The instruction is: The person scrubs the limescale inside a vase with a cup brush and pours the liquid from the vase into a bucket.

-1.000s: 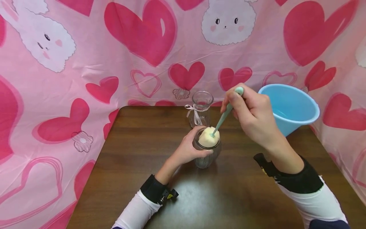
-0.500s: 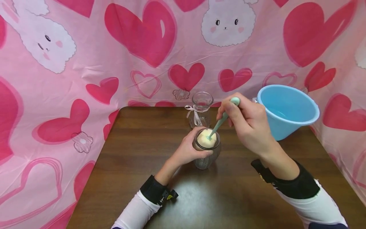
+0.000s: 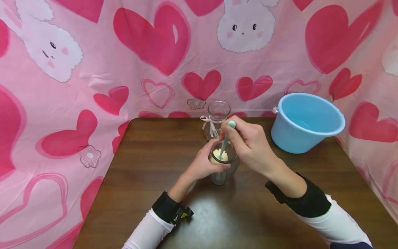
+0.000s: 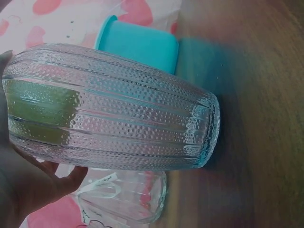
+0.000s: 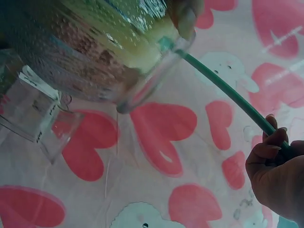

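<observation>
Near its rim, a ribbed clear glass vase (image 3: 221,177) is gripped by my left hand (image 3: 202,162), thumb in front and fingers round the far side. My right hand (image 3: 253,145) holds the green handle of a sponge bottle brush (image 3: 224,148) close to its end. The brush's pale sponge head (image 3: 221,155) sits inside the vase, just below the rim and toward its left wall. Through the dotted glass in the left wrist view, the sponge (image 4: 40,111) fills only the mouth end. The handle (image 5: 228,90) slants out of the mouth in the right wrist view.
Behind the held vase, a second glass vase (image 3: 218,110) with a white ribbon bow (image 3: 212,125) stands at the table's back edge. A light blue bucket (image 3: 295,140) stands at the back right. A pink heart-patterned cloth (image 3: 168,41) hangs behind the brown wooden table (image 3: 149,166).
My right hand has moved left and down, and the sponge head has sunk from above the rim into the vase. The handle stands steeper. My left hand keeps its grip on the vase.
</observation>
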A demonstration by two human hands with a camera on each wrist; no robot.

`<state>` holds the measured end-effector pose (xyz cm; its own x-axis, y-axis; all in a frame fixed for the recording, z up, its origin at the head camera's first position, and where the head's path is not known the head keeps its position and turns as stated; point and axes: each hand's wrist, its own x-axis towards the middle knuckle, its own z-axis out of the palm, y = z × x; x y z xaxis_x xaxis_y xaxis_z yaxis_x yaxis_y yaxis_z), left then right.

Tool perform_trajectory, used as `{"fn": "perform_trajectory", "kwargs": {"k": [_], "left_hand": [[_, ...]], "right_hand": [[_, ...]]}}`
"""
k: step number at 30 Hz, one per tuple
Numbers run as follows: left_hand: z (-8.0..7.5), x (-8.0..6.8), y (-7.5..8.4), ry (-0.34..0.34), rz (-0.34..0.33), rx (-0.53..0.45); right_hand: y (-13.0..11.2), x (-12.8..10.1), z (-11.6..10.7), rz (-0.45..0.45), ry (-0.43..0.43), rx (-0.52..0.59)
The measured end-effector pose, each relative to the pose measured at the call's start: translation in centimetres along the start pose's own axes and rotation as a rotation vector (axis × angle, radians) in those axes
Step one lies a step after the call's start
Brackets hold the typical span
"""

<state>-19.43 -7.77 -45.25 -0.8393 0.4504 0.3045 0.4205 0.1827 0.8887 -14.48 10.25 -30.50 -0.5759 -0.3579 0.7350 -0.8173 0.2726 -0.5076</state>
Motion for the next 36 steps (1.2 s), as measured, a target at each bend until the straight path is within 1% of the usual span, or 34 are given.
{"fn": "perform_trajectory", "kwargs": {"k": [2, 8, 10, 14, 17, 19, 22, 27, 30, 36], "left_hand": [[0.0, 0.0, 0.0, -0.003, 0.001, 0.003], [0.1, -0.1, 0.0, 0.011, 0.015, 0.012], [0.1, -0.1, 0.1, 0.015, 0.016, 0.017], [0.0, -0.1, 0.1, 0.018, 0.025, 0.020], [0.0, -0.1, 0.0, 0.009, 0.027, 0.015], [0.0, -0.1, 0.0, 0.002, 0.029, 0.011], [0.0, -0.1, 0.0, -0.002, 0.033, 0.015], [-0.1, -0.1, 0.0, 0.012, 0.029, 0.031], [-0.1, -0.2, 0.0, 0.019, 0.027, 0.035], [0.0, -0.2, -0.2, -0.001, 0.030, 0.036]], "right_hand": [[0.0, 0.1, -0.3, -0.004, 0.023, -0.006], [-1.1, 1.5, -2.2, -0.052, 0.167, -0.020], [-1.1, 1.8, -2.5, -0.057, 0.185, -0.039], [0.1, 1.7, -2.0, -0.062, 0.122, -0.104], [1.2, 1.1, -1.2, -0.070, 0.068, -0.139], [1.6, 0.6, -1.0, -0.069, 0.055, -0.156], [1.0, 0.4, -1.4, -0.070, 0.064, -0.174], [-1.1, 0.9, -3.0, -0.093, 0.114, -0.173], [-1.3, 0.9, -3.3, -0.080, 0.092, -0.191], [-0.4, 0.4, -2.9, -0.017, 0.019, -0.234]]}}
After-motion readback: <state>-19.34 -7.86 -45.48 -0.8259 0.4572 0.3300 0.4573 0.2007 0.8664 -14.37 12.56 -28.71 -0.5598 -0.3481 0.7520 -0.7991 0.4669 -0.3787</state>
